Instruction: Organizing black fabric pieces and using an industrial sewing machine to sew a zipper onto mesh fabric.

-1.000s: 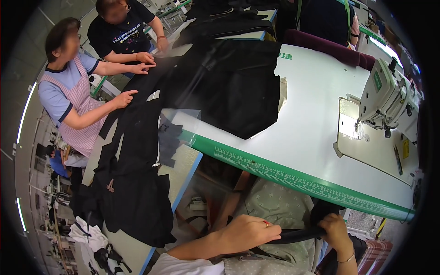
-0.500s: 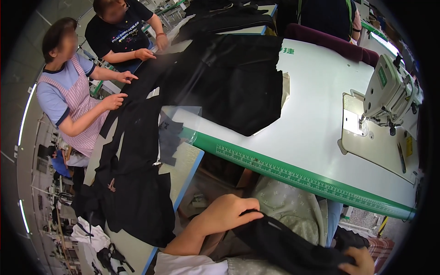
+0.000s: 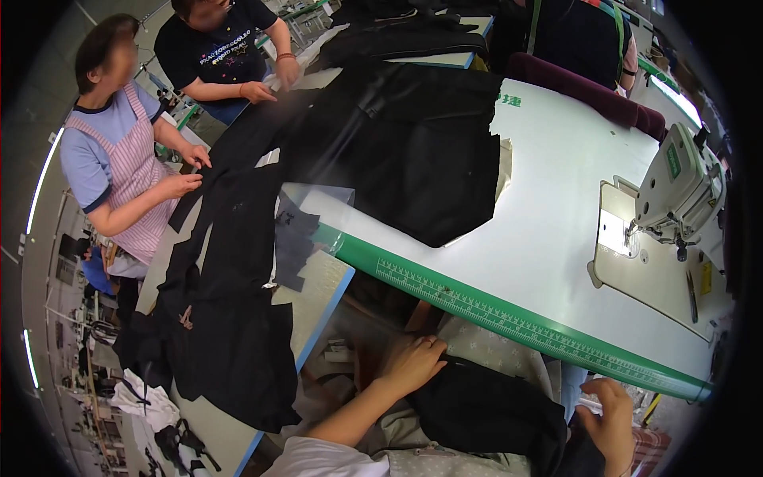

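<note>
Across my lap lies a black fabric piece (image 3: 493, 405), bunched and draped down toward the lower right. My left hand (image 3: 413, 366) grips its upper left edge, the fingers bent together over the cloth. My right hand (image 3: 608, 421) is raised just right of the fabric, apart from it, with thumb and fingers spread in a curve and nothing between them. Under the cloth shows a pale apron (image 3: 469, 338) with small light flowers.
A white sewing table (image 3: 548, 207) with a green ruler edge bears a sewing machine (image 3: 675, 187), tweezers (image 3: 691, 296) and large black fabric (image 3: 405, 151). More black pieces (image 3: 230, 334) cover a side table (image 3: 322, 302). Two people (image 3: 119, 151) handle cloth at the far left; another person (image 3: 580, 40) is beyond.
My right hand has let go of the black fabric and risen. The cloth now lies more gathered on my lap. The apron-wearing person's hands have drawn back left.
</note>
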`<action>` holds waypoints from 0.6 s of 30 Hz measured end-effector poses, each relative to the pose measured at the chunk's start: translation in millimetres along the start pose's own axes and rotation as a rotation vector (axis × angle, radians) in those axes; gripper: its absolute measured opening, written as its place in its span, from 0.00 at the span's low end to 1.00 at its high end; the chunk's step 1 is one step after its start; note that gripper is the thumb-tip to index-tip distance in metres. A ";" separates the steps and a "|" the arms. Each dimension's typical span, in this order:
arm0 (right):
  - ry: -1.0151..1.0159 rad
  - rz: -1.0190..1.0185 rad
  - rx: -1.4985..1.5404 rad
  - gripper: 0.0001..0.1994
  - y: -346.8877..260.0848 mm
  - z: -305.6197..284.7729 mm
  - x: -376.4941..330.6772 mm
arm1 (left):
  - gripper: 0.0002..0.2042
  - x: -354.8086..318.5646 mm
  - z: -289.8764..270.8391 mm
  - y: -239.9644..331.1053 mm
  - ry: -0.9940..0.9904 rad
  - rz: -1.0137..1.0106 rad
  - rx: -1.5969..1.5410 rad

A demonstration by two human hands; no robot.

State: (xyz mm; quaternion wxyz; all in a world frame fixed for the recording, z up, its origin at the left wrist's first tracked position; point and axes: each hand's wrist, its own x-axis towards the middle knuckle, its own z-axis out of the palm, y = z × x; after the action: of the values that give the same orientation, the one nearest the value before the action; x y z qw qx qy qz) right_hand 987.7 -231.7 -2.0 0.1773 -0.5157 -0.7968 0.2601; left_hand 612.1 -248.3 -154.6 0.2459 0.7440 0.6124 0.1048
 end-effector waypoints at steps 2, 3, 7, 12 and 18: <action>0.057 -0.017 -0.036 0.15 -13.5 -18.7 14.5 | 0.17 1.8 -5.1 9.5 0.025 -0.011 -0.005; 0.104 -0.053 -0.087 0.13 -17.2 -23.4 18.9 | 0.19 1.7 -6.5 16.7 0.036 0.002 -0.006; 0.124 -0.033 0.002 0.12 -16.8 -29.2 26.2 | 0.25 -3.9 -1.1 39.3 0.100 0.072 -0.025; 0.170 -0.093 0.177 0.13 -40.8 -38.3 48.1 | 0.28 -4.7 18.5 45.1 0.023 0.104 -0.098; -0.002 -0.349 0.357 0.17 -66.8 -42.1 58.4 | 0.29 -10.0 43.8 46.5 0.070 0.097 -0.084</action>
State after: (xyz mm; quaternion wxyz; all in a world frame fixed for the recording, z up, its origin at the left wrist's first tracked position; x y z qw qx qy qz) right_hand 938.5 -190.8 72.5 0.3068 -0.3304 -0.8156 0.3626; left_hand 669.8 -274.3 -167.7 0.2500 0.7578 0.5787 0.1685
